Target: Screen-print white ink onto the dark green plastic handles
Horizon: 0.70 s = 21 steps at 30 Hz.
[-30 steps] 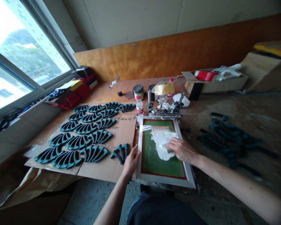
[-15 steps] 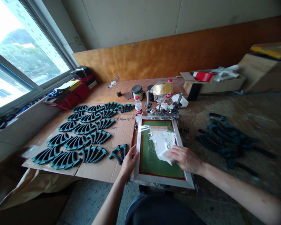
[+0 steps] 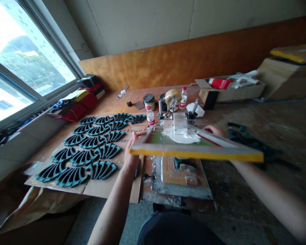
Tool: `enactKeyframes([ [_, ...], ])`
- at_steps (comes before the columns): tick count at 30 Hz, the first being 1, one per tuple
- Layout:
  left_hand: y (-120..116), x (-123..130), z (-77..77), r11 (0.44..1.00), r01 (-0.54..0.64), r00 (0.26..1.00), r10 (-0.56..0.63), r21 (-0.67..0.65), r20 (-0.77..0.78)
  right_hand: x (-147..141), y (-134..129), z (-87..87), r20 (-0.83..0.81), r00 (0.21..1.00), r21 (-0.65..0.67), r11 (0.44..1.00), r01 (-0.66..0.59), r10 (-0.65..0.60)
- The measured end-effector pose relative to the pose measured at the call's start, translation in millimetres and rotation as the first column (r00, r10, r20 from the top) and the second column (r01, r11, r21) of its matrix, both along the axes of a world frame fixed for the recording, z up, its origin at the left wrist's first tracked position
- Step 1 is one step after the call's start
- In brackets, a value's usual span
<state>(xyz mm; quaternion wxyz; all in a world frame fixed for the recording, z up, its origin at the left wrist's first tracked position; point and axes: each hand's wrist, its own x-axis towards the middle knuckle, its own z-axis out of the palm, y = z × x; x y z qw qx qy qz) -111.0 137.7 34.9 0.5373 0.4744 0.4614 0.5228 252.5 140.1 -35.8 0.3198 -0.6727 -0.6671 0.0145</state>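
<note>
A screen printing frame (image 3: 199,153) is tilted up at its near edge, hinged side away from me. My left hand (image 3: 134,148) is closed on its left side. My right hand (image 3: 214,131) is closed on the right side, its fingers partly hidden by the frame. On the green mesh lies a pool of white ink (image 3: 182,137), with a pale squeegee (image 3: 180,121) standing in it. Below the raised frame shows the printing base (image 3: 183,194), holding a dark green curved part (image 3: 177,163).
Rows of dark green slatted parts (image 3: 71,174) lie on cardboard (image 3: 99,189) at left. More dark parts (image 3: 255,144) are heaped at right. Behind the frame stand bottles (image 3: 150,117), a tin (image 3: 149,100) and a tape roll (image 3: 172,97). An open carton (image 3: 234,92) sits back right.
The screen frame has swung up from flat, uncovering the base. My right hand has gone from the squeegee to the frame's right side; my left hand has risen with the frame.
</note>
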Motion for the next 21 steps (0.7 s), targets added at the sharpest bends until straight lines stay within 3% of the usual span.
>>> enactKeyframes([
  [3,24.7,18.4,24.8,0.996,-0.007,0.994,-0.003,0.094,0.109,-13.1,-32.1,-50.5,0.068,0.988,-0.211,0.97,-0.123,0.141],
  [6,24.4,34.7,20.8,0.991,-0.089,0.984,0.071,0.102,0.165,-45.1,-58.7,-84.1,0.237,0.946,-0.214,0.962,-0.169,0.219],
  [7,15.6,39.9,10.8,0.992,-0.113,0.981,0.103,0.057,0.164,-56.3,-64.8,-87.9,0.283,0.937,-0.198,0.968,-0.152,0.205],
  [9,-14.3,50.4,-19.7,0.987,-0.008,0.993,0.026,-0.16,0.115,-79.2,-74.9,-85.5,0.306,0.942,-0.178,0.98,-0.089,0.141],
  [10,-33.3,55.8,-37.9,0.937,0.124,0.991,-0.098,-0.325,0.094,-91.8,-80.1,-80.7,0.285,0.953,-0.167,0.984,-0.056,0.102],
  [11,-53.2,60.9,-56.1,0.829,0.287,0.957,-0.265,-0.479,0.115,-105.4,-85.9,-74.6,0.252,0.965,-0.152,0.988,-0.037,0.075],
  [12,-72.1,65.4,-72.9,0.736,0.364,0.929,-0.331,-0.571,0.165,-119.2,-92.0,-68.2,0.213,0.974,-0.127,0.991,-0.05,0.076],
  [13,-88.6,68.7,-87.4,0.696,0.387,0.921,-0.328,-0.605,0.212,-132.1,-97.8,-62.2,0.174,0.978,-0.098,0.99,-0.104,0.12],
  [15,-109.8,68.0,-108.0,0.693,0.334,0.941,-0.215,-0.639,0.26,-147.0,-105.5,-54.3,0.112,0.941,-0.054,0.947,-0.316,0.32],
  [17,-113.8,52.0,-119.6,0.727,0.216,0.971,-0.09,-0.651,0.221,-134.9,-103.5,-54.2,0.076,0.876,-0.042,0.88,-0.474,0.475],
  [18,-110.7,37.2,-124.1,0.743,0.146,0.985,-0.047,-0.653,0.166,-116.7,-98.7,-57.5,0.076,0.878,-0.049,0.881,-0.47,0.472],
  [19,-105.8,18.1,-128.9,0.756,0.072,0.995,-0.013,-0.651,0.095,-91.7,-92.2,-62.7,0.089,0.91,-0.073,0.914,-0.399,0.404],
  [21,-94.4,-28.4,-141.6,0.765,-0.102,0.994,0.056,-0.635,-0.093,-30.4,-78.2,-77.2,0.184,0.973,-0.155,0.982,-0.107,0.136],
])
